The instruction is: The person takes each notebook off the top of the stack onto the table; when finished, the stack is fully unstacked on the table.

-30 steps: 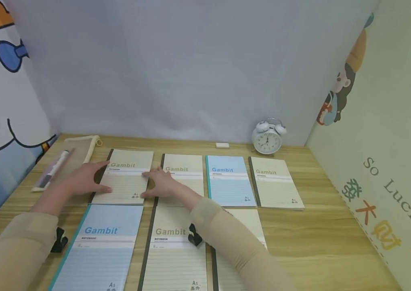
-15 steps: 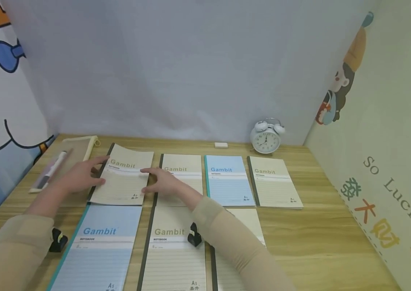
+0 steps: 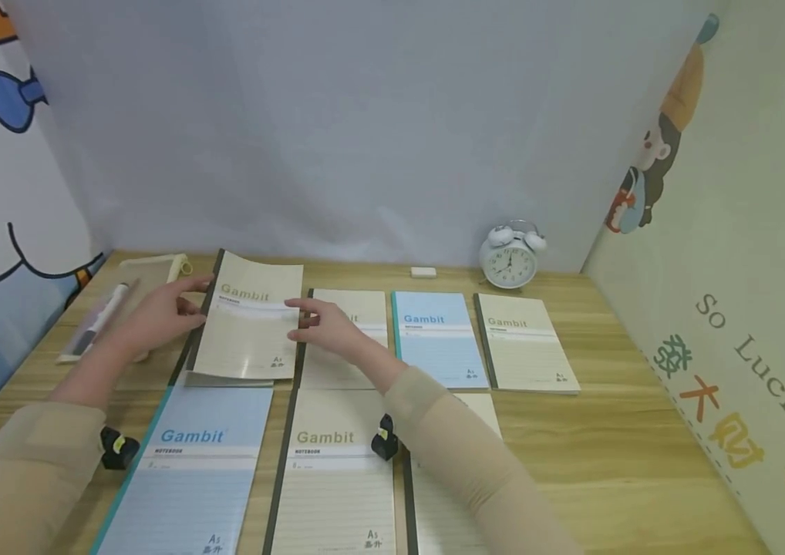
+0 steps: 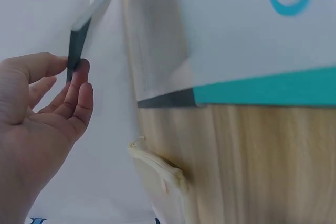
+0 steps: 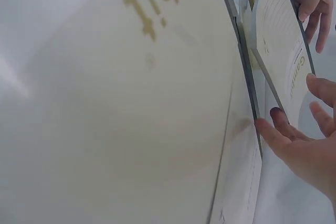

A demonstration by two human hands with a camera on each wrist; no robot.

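A cream "Gambit" notebook point(image 3: 247, 331) with a dark spine is raised and slightly bowed at the back left. My left hand point(image 3: 163, 312) pinches its spine between thumb and fingers, which the left wrist view shows closely. On the opposite edge, my right hand point(image 3: 330, 327) holds it, thumb on the cover side and fingers beneath. Under the raised notebook, the dark spine and lower edge of another notebook point(image 4: 168, 99) show; most of it is hidden. Directly in front lies a blue notebook point(image 3: 205, 493) with a teal spine. My right hand partly covers the neighbouring cream notebook point(image 3: 358, 370).
Another blue notebook point(image 3: 437, 354) and a cream one point(image 3: 531, 347) continue the back row. Two cream notebooks lie in front, one point(image 3: 337, 501) partly under my right forearm. Behind stand a white alarm clock point(image 3: 510, 262) and a white block point(image 3: 423, 272). A zip pouch point(image 3: 173, 270) with a marker lies left.
Both hands have lifted the cream notebook off the one beneath, far edge first, then shifted it slightly up and to the right. The other notebooks have stayed put.
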